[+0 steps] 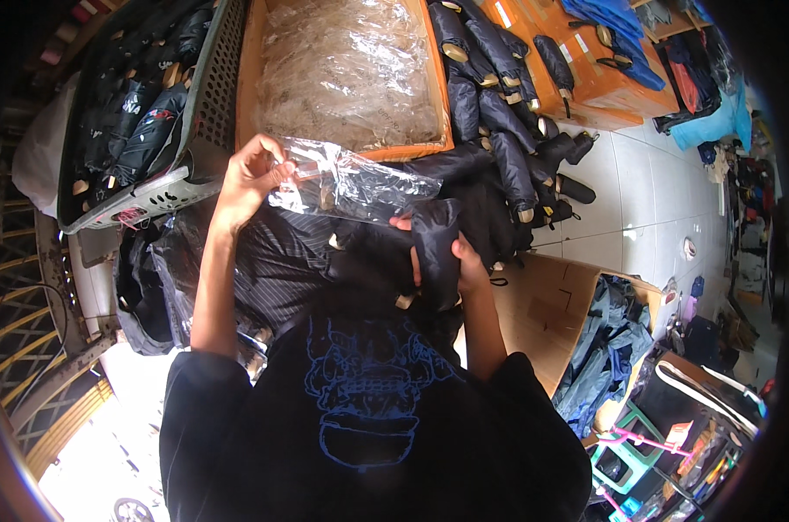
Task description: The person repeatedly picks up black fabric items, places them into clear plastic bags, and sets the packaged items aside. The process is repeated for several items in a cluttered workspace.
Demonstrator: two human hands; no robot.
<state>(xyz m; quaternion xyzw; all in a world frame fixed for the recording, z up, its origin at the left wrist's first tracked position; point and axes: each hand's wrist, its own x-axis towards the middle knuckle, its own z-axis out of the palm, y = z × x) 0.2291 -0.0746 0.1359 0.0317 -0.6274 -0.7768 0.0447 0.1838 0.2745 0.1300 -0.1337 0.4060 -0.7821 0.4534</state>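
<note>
My left hand (255, 181) pinches one end of a clear plastic sleeve bag (355, 178) between thumb and fingers. The bag stretches to the right and its other end reaches my right hand (470, 265). That hand is wrapped round a short black fabric roll (436, 248), which looks like a folded umbrella in its cover. The roll stands almost upright in the picture, beside the bag's right end; whether its tip is inside the bag I cannot tell. Below both hands lies a heap of similar black rolls (508, 170), several with pale wooden-looking ends.
A grey perforated crate (212, 96) full of black rolls stands at the left. An orange-brown carton (444, 109) with clear-wrapped goods is straight ahead. At the right are an open cardboard box (542, 317) with dark bundles and a green stool (625, 457). Closed cartons (603, 87) stand far right.
</note>
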